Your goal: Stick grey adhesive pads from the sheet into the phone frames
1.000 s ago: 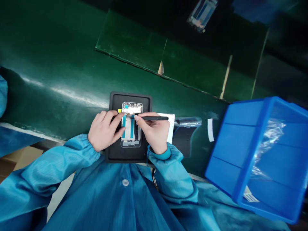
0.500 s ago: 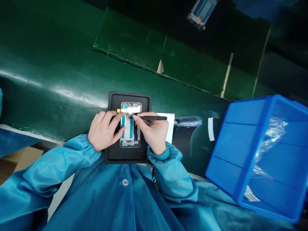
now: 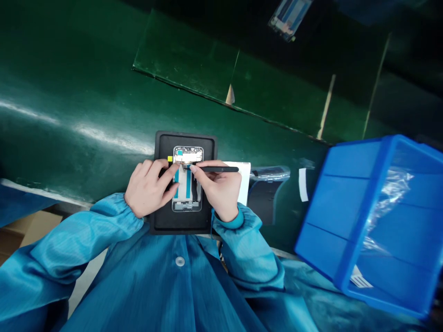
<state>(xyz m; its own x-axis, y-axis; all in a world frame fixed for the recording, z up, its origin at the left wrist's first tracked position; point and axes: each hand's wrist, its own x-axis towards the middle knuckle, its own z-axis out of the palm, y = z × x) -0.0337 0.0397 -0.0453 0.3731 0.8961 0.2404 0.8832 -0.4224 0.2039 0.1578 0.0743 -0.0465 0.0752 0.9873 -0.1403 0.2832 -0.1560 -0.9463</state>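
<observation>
A phone frame (image 3: 187, 184) with teal strips and a yellow tab lies in a black tray (image 3: 166, 219) at the near edge of the green bench. My left hand (image 3: 149, 188) rests on the tray's left side, fingers bent, fingertips pressing on the frame's upper left. My right hand (image 3: 221, 190) pinches a thin black stylus (image 3: 218, 169), held level, its tip touching the frame's upper middle near a small board. Blue sleeves cover both my wrists.
A large blue plastic bin (image 3: 367, 221) holding clear plastic bags stands at the right. A white card (image 3: 245, 177) and a dark bagged part (image 3: 268, 189) lie just right of the tray. A green mat (image 3: 214, 78) and another phone frame (image 3: 289, 18) lie farther back.
The hands and stylus hold nearly the same place on the frame; the whole view has shifted slightly as my head moved.
</observation>
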